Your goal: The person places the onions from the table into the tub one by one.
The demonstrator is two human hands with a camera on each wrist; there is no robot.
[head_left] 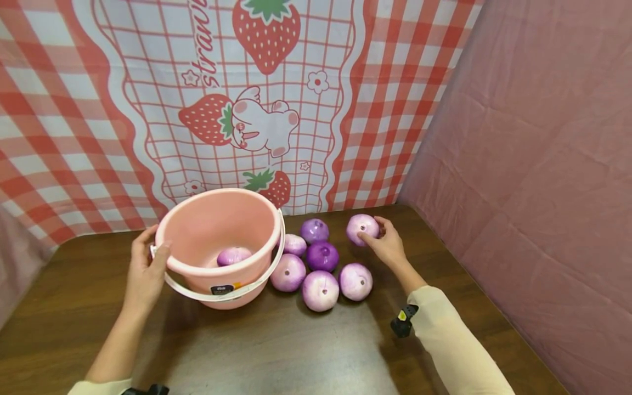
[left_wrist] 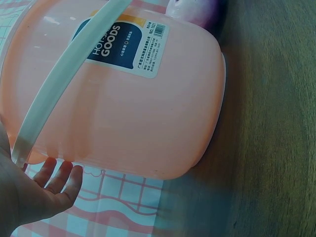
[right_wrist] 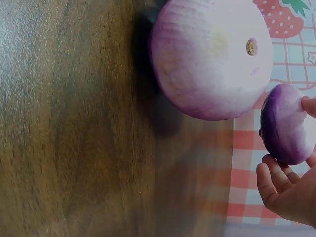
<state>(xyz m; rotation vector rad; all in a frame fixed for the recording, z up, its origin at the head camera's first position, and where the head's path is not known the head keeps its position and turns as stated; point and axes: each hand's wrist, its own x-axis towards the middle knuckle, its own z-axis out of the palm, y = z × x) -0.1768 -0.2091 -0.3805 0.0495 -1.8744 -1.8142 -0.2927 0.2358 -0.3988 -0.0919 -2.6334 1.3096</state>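
A pink bucket [head_left: 197, 219] with a white handle stands on the left, one purple onion [head_left: 234, 255] inside it. My left hand [head_left: 145, 269] grips its left rim, thumb over the edge; in the left wrist view the fingers of the hand [left_wrist: 39, 192] lie against the bucket's side [left_wrist: 133, 113]. To the right of the onion group, my right hand [head_left: 387, 244] pinches a pale purple onion [head_left: 362, 229] between thumb and fingers. The right wrist view shows the hand [right_wrist: 291, 187] around that onion [right_wrist: 286, 123], with a larger-looking onion [right_wrist: 212, 54] nearer the camera.
Several onions lie together right of the bucket, among them a dark purple one [head_left: 322, 256] and a pale one [head_left: 320, 291] at the front. The wooden table [head_left: 291, 351] meets a strawberry-print cloth [head_left: 316, 109] behind and a pink cloth [head_left: 533, 164] on the right.
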